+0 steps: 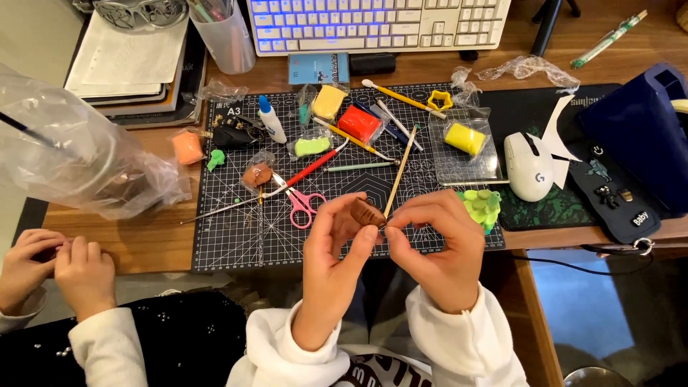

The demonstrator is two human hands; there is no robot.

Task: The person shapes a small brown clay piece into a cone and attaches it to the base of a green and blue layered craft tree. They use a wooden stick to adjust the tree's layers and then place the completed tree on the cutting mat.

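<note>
My left hand (331,247) pinches a small brown lump of clay (368,213) between thumb and fingers, above the front edge of a black cutting mat (236,236). My right hand (443,240) holds a thin wooden stick (400,174) whose lower end touches the brown clay; the stick slants up and away over the mat. Both sleeves are white.
The mat holds pink scissors (304,204), a glue bottle (272,120), red (358,122), yellow (465,137) and green clay (482,206), and modelling tools. A white mouse (529,166), keyboard (380,25) and clear bag (79,154) lie around. Another person's hands (54,269) rest at the left.
</note>
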